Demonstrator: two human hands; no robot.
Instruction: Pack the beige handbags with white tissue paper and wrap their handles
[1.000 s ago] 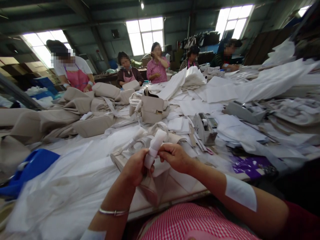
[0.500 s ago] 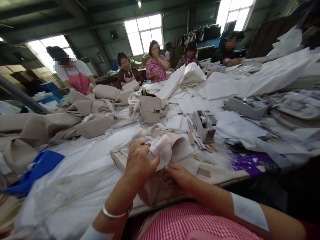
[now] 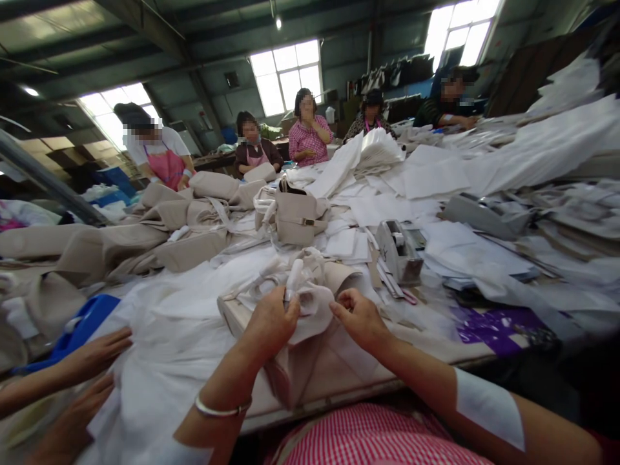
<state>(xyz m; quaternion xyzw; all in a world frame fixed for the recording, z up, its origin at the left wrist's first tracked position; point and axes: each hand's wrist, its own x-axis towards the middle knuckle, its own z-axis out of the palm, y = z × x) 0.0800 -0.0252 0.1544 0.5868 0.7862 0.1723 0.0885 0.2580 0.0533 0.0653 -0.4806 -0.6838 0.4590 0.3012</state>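
A beige bag [image 3: 304, 368] lies in front of me at the table's edge, with a curled beige flap [image 3: 341, 274] at its far side. On top of it sits white wrapping foam [image 3: 314, 326], bent into a loop. My left hand [image 3: 274, 316] grips this foam near a standing white roll-like piece [image 3: 294, 276]. At the foam's right edge, my right hand [image 3: 358, 316] has thumb and index finger pressed together on it. Its other fingers are curled. The bag's underside and part of its straps are hidden.
Another beige bag [image 3: 295, 216] with a buckle stands beyond. A tape dispenser [image 3: 400, 248] is to its right. Beige bag parts [image 3: 121, 248] pile up left. A co-worker's hands [image 3: 97, 361] rest on white sheeting at my left. Several people work across the table.
My right hand has moved up from the bag's front to the foam's right edge. The foam now lies looped lower. A co-worker's hands have come in from the left.
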